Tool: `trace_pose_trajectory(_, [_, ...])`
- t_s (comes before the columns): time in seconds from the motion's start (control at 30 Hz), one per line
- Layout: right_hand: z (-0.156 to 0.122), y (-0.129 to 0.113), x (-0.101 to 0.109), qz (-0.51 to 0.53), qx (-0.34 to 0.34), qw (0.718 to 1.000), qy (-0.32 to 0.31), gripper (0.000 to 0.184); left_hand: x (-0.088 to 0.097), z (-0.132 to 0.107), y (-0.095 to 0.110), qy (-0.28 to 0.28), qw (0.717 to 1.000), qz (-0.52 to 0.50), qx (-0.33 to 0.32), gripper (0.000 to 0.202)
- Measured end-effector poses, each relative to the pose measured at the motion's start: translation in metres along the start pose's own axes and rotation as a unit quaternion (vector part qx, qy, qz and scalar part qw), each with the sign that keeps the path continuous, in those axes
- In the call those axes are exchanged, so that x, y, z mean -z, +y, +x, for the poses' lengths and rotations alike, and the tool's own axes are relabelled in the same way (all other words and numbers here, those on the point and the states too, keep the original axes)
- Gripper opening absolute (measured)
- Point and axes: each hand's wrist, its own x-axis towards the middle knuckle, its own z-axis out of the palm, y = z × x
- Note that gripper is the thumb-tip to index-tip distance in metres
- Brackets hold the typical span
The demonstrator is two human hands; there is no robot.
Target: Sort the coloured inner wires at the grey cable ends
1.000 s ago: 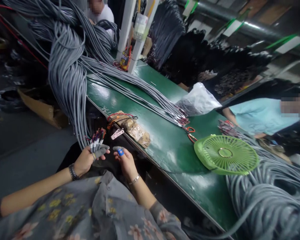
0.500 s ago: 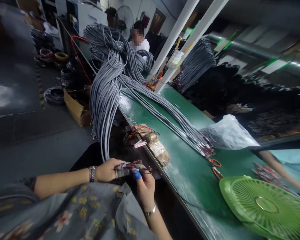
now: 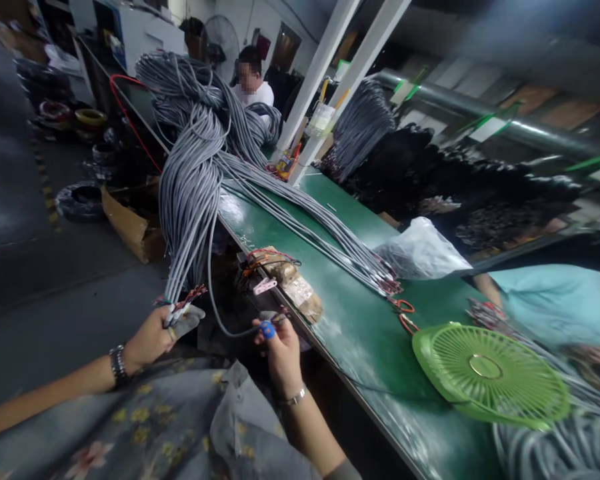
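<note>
My left hand (image 3: 153, 340) is closed around the ends of a bundle of grey cables (image 3: 187, 193), whose red and dark stripped wires stick out above the fingers. The bundle hangs over the table's edge from a large heap. My right hand (image 3: 283, 353), with blue wrapping on one digit, pinches the end of one grey cable (image 3: 220, 327) that loops down from the bundle. Dark wire tips show just past its fingers. A grey covering shows on fingers of my left hand.
Beside my right hand, a taped block (image 3: 300, 293) with wires and a pink clip (image 3: 265, 286) sits on the green table (image 3: 350, 333). Further right are a green fan cover (image 3: 490, 373), orange-handled scissors (image 3: 406, 315) and a co-worker in a teal top (image 3: 555, 300). More cables lie across the table.
My hands have moved apart. The left has gone left with the bundle's ends; the right holds a single cable pulled out from it. The view has shifted to the right.
</note>
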Motion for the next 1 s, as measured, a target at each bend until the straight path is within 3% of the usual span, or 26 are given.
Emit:
trace_pose_trajectory(0.17, [0.011, 0.001, -0.035, 0.08, -0.072, 0.989, -0.102, 0.055, -0.003, 0.012, 0.012, -0.001, 1.0, -0.027, 0.009, 0.039])
trace_pose_trajectory(0.4, [0.016, 0.003, -0.05, 0.158, -0.116, 0.975, -0.102, 0.064, -0.023, 0.039, 0.043, -0.055, 0.98, -0.182, 0.055, 0.031])
trace_pose_trajectory(0.53, [0.013, 0.002, -0.05, 0.169, -0.145, 0.967, -0.125, 0.066, -0.037, 0.045, 0.045, -0.108, 0.982, -0.142, 0.067, 0.024])
trace_pose_trajectory(0.73, [0.007, 0.012, -0.05, 0.171, -0.174, 0.958, -0.149, 0.066, -0.047, 0.041, 0.04, -0.174, 0.981, -0.057, 0.055, 0.04])
trace_pose_trajectory(0.83, [0.006, 0.02, -0.053, 0.17, -0.172, 0.961, -0.131, 0.064, -0.046, 0.039, 0.037, -0.161, 0.984, -0.038, 0.065, 0.044])
trace_pose_trajectory(1.0, [0.008, 0.02, -0.049, 0.107, -0.166, 0.976, -0.089, 0.06, -0.046, 0.038, 0.037, -0.093, 0.993, -0.025, 0.062, 0.039])
